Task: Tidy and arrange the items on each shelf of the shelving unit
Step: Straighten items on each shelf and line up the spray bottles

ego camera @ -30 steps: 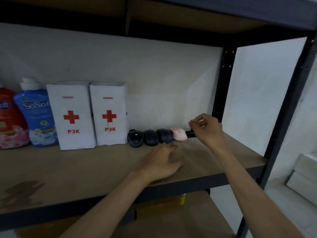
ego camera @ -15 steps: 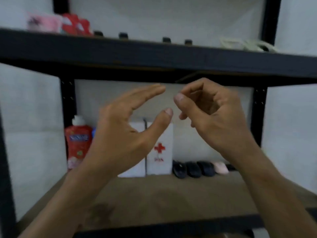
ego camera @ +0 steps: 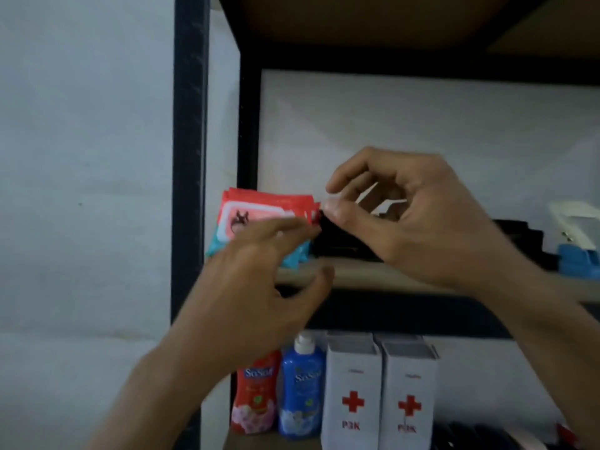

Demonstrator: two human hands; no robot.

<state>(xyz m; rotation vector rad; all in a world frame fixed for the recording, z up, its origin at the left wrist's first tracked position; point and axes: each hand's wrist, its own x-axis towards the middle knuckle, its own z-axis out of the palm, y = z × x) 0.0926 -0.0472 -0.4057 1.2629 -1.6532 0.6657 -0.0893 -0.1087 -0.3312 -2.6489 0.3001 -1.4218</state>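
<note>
The left hand [ego camera: 259, 287] is nearest, its grip spread, fingertips reaching over the lower front of the wet-wipe packets [ego camera: 259, 206] and hiding part of them. The right hand [ego camera: 415, 228] sits just right of the packets with fingers curled, thumb and forefinger drawn close at the packets' right edge. Blur hides whether that grip pinches anything. The packets stand at the left end of the upper shelf [ego camera: 373, 277], with black objects [ego camera: 344, 245] touching or just beside them on the right. Below the packets, on the shelf underneath, stand a red SoSoft bottle [ego camera: 256, 394], a blue one [ego camera: 300, 391] and two P3K boxes [ego camera: 354, 391].

The likely trouble is the packets themselves. They are soft and slippery and look to lean near the shelf's front, so a push from the spread left grip could slide one off the edge and onto the bottles below. A tug at the right edge could also drag the black objects out of line.

Half a second ago both hands hung in the air before the lower shelf, and the upper shelf was seen edge-on. Now the view has risen and the hands have arrived at the packets.
</note>
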